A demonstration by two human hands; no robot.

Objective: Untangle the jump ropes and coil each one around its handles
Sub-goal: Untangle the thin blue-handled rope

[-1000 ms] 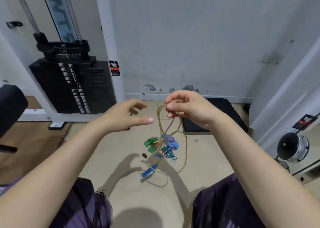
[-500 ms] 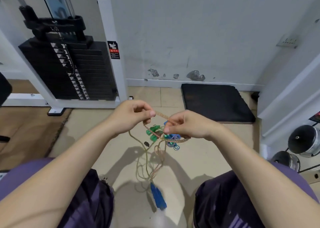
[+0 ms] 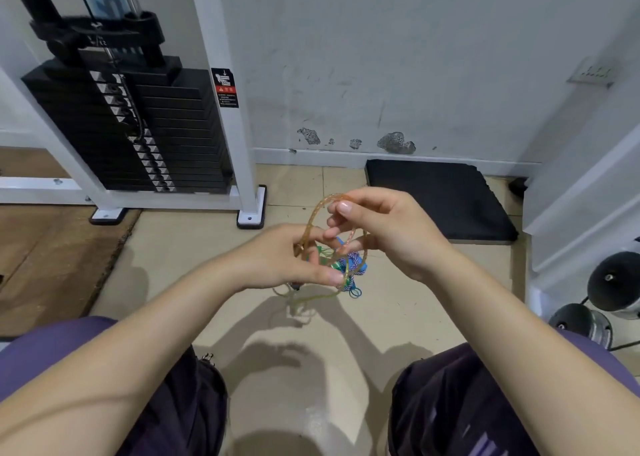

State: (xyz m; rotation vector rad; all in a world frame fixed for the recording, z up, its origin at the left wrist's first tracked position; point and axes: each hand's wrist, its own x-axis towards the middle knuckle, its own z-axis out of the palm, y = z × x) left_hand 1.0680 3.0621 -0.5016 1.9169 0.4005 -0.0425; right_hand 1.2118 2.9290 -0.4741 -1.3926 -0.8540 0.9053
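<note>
A translucent amber plastic jump rope (image 3: 313,223) loops in the air above the tiled floor (image 3: 398,313), pinched by the right hand (image 3: 388,228) and left hand (image 3: 284,258); green and blue handles (image 3: 349,265) hang knotted beneath.

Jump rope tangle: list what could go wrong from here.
1. The right hand lifts an amber rope loop while the left hand holds the strands below; pulling them apart could tighten the knot.
2. The green handles and the blue-and-white braided rope sit bunched inside that loop, so they may snag.
3. Loose strands hang under the hands; if the grip slips, they could re-tangle.
</note>
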